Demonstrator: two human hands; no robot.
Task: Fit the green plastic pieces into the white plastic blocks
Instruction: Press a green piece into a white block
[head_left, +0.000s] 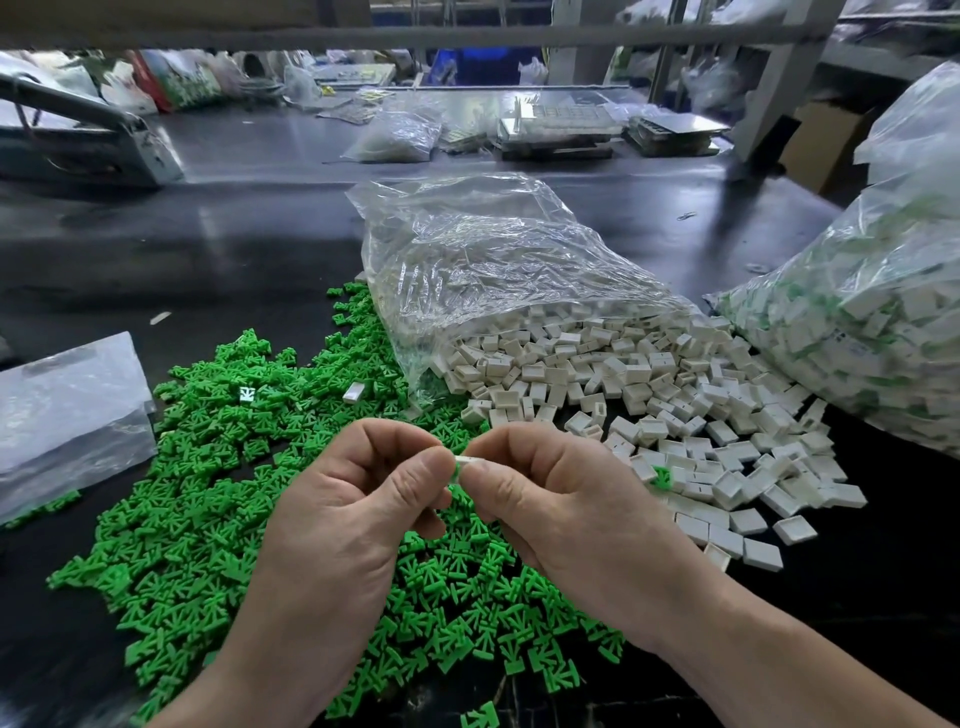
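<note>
Parts are held together over a dark counter (234, 234), a green piece (455, 472) clamped in the left hand (353, 488)'s grip and a white block (469, 460) in the right hand (545, 493)'s, apparently so one can be pressed into the other, while loose green pieces (234, 493) and white blocks (649, 405) are heaped within easy reach.

On my monitor, the left hand (358, 499) and right hand (545, 499) meet fingertip to fingertip above a dark worktable (234, 249). The right pinches a white block (466, 460), the left a green piece (455, 474) touching it. Below them lies a heap of green pieces (208, 519), and beside it white blocks (649, 395) spill from a clear bag (493, 260).
</note>
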